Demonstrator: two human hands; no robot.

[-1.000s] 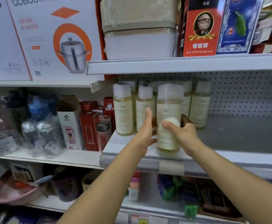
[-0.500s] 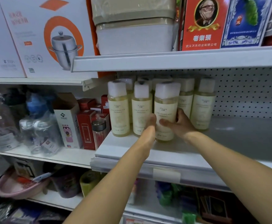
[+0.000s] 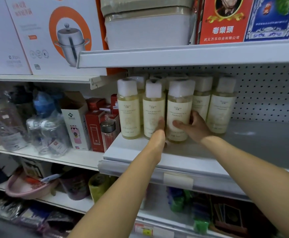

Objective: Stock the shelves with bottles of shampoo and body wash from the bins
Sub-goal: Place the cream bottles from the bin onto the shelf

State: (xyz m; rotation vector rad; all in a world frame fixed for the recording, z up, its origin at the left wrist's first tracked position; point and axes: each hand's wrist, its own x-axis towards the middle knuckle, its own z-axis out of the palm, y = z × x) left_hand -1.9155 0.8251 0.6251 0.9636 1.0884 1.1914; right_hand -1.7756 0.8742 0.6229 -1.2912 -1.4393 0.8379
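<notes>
Several pale yellow bottles with white caps and cream labels stand in rows on the grey shelf (image 3: pixel 243 152). The front bottle (image 3: pixel 179 107) stands upright at the right end of the front row. My right hand (image 3: pixel 194 127) grips its lower half, thumb across the label and fingers behind it. My left hand (image 3: pixel 158 134) lies edge-on with straight fingers against that bottle's left side, in the gap to the neighbouring bottle (image 3: pixel 153 109).
The shelf's right part runs bare to a pegboard back wall (image 3: pixel 269 93). An upper shelf edge (image 3: pixel 174 55) hangs close above the caps. Left are red boxes (image 3: pixel 94 127), a small flask (image 3: pixel 108 131) and wrapped water bottles (image 3: pixel 49 131). Lower shelves hold mixed goods.
The front bottle went from the shelf's front edge back into line with the front row. Both hands followed it inward and stay on it.
</notes>
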